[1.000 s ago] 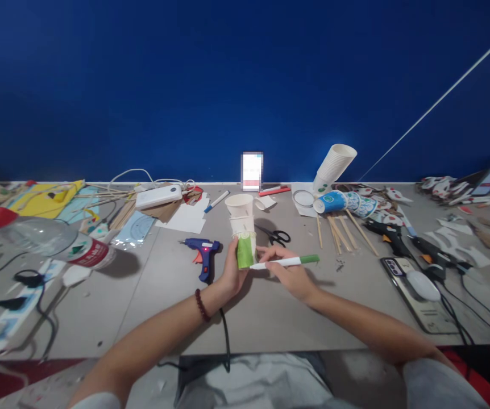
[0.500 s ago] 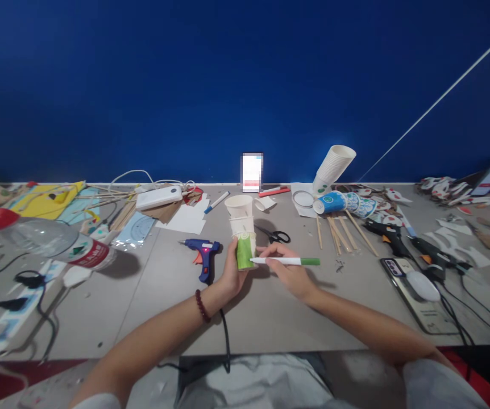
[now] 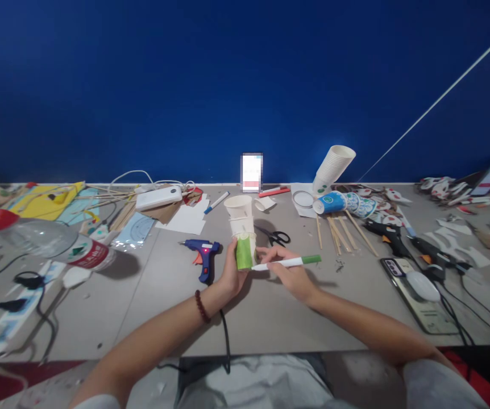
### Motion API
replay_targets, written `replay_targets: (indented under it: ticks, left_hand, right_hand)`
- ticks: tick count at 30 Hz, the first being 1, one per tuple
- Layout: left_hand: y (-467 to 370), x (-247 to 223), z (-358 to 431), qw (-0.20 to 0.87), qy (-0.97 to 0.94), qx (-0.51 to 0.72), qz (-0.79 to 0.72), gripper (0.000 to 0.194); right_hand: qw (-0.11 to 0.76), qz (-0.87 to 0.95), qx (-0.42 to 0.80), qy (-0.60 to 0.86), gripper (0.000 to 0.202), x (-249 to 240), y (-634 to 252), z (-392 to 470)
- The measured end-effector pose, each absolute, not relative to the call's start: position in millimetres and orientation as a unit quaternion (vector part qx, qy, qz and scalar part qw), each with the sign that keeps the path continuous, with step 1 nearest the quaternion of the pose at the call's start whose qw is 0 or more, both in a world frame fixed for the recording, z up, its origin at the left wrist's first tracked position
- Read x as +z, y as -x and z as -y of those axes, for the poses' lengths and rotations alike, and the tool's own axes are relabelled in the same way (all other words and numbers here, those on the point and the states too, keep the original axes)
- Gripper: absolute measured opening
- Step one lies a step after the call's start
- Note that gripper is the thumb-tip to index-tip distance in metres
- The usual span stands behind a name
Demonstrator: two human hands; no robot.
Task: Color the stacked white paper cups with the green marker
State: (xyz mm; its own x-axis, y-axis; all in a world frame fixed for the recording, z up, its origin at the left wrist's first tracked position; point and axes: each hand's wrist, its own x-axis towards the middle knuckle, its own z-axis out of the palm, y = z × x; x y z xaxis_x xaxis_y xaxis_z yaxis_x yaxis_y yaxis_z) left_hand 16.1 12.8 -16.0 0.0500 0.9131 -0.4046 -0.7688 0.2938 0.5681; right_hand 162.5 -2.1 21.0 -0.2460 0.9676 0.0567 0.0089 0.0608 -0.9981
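At the centre, my left hand [image 3: 231, 274] is wrapped round the lower part of a short stack of paper cups [image 3: 241, 224]. The lowest cup [image 3: 244, 253] is coloured green over much of its side, with a white part at its right. My right hand [image 3: 290, 272] grips a white marker with a green end [image 3: 287, 263], its tip at the green cup's lower right edge. A blue glue gun [image 3: 203, 255] lies just left of my left hand. Black-handled scissors [image 3: 278, 236] lie behind my right hand.
A water bottle [image 3: 74, 245] and a power strip [image 3: 25, 312] are at left. Blue cups [image 3: 332, 202], stacked white cups [image 3: 334, 167], wooden sticks [image 3: 342, 236], black glue guns [image 3: 392, 237] and a phone [image 3: 419, 301] are at right. A lit screen [image 3: 252, 172] stands behind.
The marker's tip has moved slightly down the green cup, and its green end has tilted up a little. My left hand and the cup stack have barely moved.
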Motion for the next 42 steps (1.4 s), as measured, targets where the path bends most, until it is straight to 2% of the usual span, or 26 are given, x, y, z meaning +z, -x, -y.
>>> replay_targets:
  ticks: [4,9,21,24,33,42]
  left_hand:
    - [-15.9,-16.1,-12.9,0.721,-0.089,0.587,-0.357,0.035]
    - [-16.0,-14.0,-11.7,0.736,-0.106,0.567,-0.354,0.044]
    - [-19.0,-7.3,-13.3,0.73,-0.071,0.574,-0.364,0.034]
    - [-19.4,-8.5,-14.5,0.728,-0.07,0.578,-0.362,0.031]
    - [-16.7,-9.7,-11.7,0.733,-0.082,0.572,-0.359,0.041]
    - [-17.7,-8.0,-11.1,0.736,-0.083,0.573,-0.35,0.035]
  right_hand:
    - [0.456,0.576,0.533,0.419,0.006,20.5,-163.7,1.5]
    - [0.469,0.588,0.508,0.42,0.007,20.9,-165.1,0.7]
    - [0.47,0.64,0.446,0.414,0.008,17.2,-165.8,4.1]
    - [0.47,0.639,0.443,0.418,0.008,15.8,-165.9,3.1]
    - [0.464,0.633,0.463,0.412,0.011,17.9,-165.4,2.9]
    - [0.517,0.573,0.47,0.429,0.014,13.8,-164.4,-6.8]
